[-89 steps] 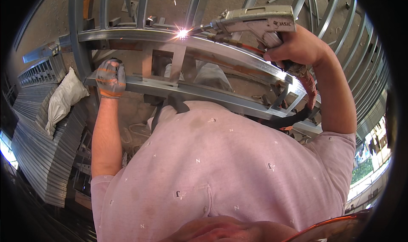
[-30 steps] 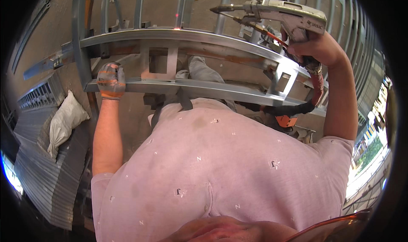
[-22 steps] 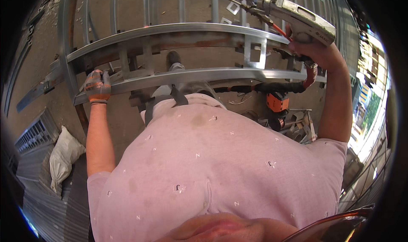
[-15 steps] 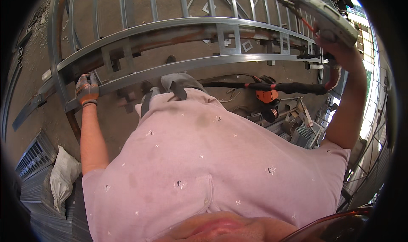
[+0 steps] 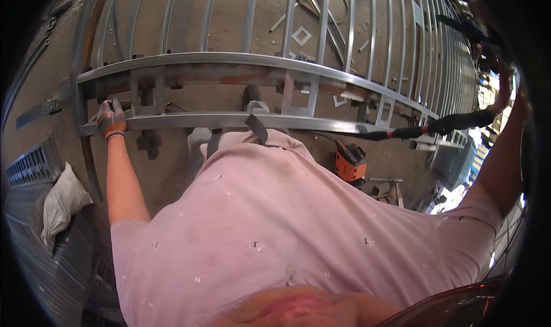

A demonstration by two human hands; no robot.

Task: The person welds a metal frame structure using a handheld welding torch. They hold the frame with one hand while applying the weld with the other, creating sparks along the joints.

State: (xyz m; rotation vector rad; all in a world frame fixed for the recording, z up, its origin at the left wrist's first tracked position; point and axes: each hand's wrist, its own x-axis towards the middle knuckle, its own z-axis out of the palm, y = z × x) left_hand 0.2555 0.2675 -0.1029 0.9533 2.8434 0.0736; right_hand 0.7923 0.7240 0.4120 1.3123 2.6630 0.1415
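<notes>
My left hand (image 5: 111, 120), in a grey and orange glove, grips the left end of the lower rail of a long steel gate frame (image 5: 229, 63) with many vertical bars. My right arm reaches up along the right rim, where my right hand (image 5: 507, 85) holds a welding gun (image 5: 468, 27), dark and half cut off by the picture's edge. A black hose with a red collar (image 5: 453, 123) hangs from it across the frame's right end. My pink shirt fills the lower middle.
An orange power tool (image 5: 350, 162) lies on the dirt floor under the frame, with metal offcuts (image 5: 388, 190) beside it. A white sack (image 5: 62, 204) and ribbed metal sheets (image 5: 31, 162) lie at the left. A small square steel piece (image 5: 301, 36) rests beyond the frame.
The welding spark is gone. My right hand has lifted the gun up and out to the right rim. The left hand has stayed on the rail while the view swung along the frame.
</notes>
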